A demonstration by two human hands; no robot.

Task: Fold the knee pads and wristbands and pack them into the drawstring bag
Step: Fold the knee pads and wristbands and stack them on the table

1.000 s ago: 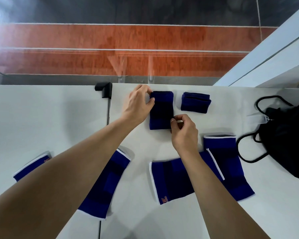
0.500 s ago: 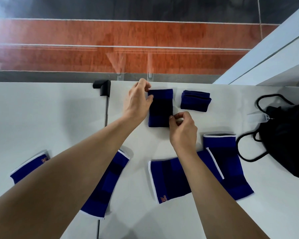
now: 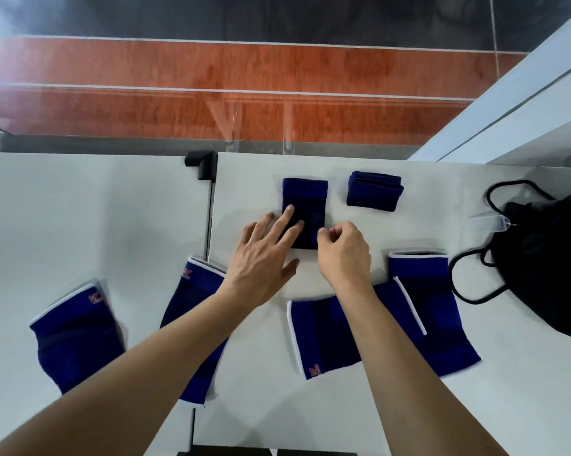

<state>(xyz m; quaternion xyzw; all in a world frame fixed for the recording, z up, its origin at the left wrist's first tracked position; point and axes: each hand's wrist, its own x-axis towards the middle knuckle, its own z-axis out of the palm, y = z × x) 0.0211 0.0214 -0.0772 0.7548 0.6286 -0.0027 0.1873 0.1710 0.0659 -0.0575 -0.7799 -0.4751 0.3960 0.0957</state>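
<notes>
A folded blue wristband [image 3: 305, 205] lies flat on the white table [image 3: 392, 406], near the far edge and slightly right of the seam between the two tabletop panels. The left hand [image 3: 264, 258] is spread wide and flat, palm down; its fingertips [image 3: 290, 209] press on the near-left part of the wristband. The right hand [image 3: 343, 251] is curled narrow, thumb and forefinger pinched together at the near-right corner of the wristband; whether cloth is actually gripped between them cannot be determined.

Just to the right of this wristband, apart from it, sits a second folded wristband [image 3: 374, 191] showing stacked layers along its top edge.

Four blue knee pads with white trim lie unfolded nearer the person:
- One knee pad [image 3: 76, 337] at far left, well apart from the hands.
- A second [image 3: 192, 284] crossing the panel seam, partly covered by the left forearm.
- A third [image 3: 320, 337] under the right forearm, logo at its near corner.
- A fourth [image 3: 432, 311] to the right, overlapped by the edge of the third.

The black drawstring bag [image 3: 547, 264] rests at the right edge of the table, its black cords [image 3: 468, 291] looped loosely toward the knee pads. A small clear plastic tag [image 3: 490, 222] lies against the bag's far-left side.

A black bracket [image 3: 203, 162] is fixed at the far end of the panel seam
</notes>
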